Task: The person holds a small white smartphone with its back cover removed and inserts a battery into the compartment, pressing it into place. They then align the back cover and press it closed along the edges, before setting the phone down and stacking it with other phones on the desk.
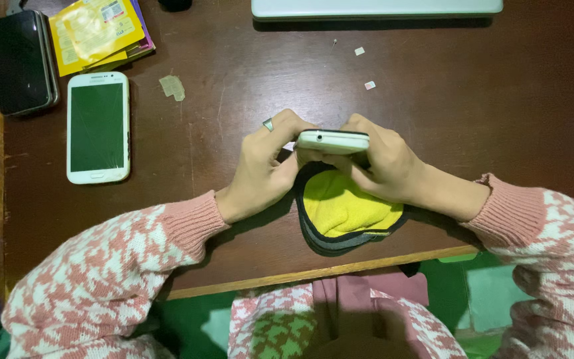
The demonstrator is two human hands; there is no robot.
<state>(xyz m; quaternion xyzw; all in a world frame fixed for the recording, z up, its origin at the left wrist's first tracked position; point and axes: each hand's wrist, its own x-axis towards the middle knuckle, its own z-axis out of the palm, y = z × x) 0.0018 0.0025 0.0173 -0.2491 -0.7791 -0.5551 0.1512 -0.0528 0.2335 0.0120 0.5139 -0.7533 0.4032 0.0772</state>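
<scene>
We see both hands meeting at the centre of the frame, and between them sits a white phone, held on its edge so that only its slim side faces us. The left hand has its grip closed on the phone's left end, fingers curled over the top, a ring showing on one finger. The right hand clamps the right end, its fingers wrapped around the far side and partly hidden from us. The phone hangs just above a yellow cloth with a dark border, which lies on the brown worktop close to its near edge, at lower centre.

Over at the left of the frame we spot a second white phone lying flat, screen up, well apart from the hands. Just beside it, in the upper left corner, lies a black phone, and next to that a stack of yellow packets. Along the top edge runs a pale laptop. A few tiny scraps dot the worktop at upper right. Pink patterned sleeves fill the bottom corners.
</scene>
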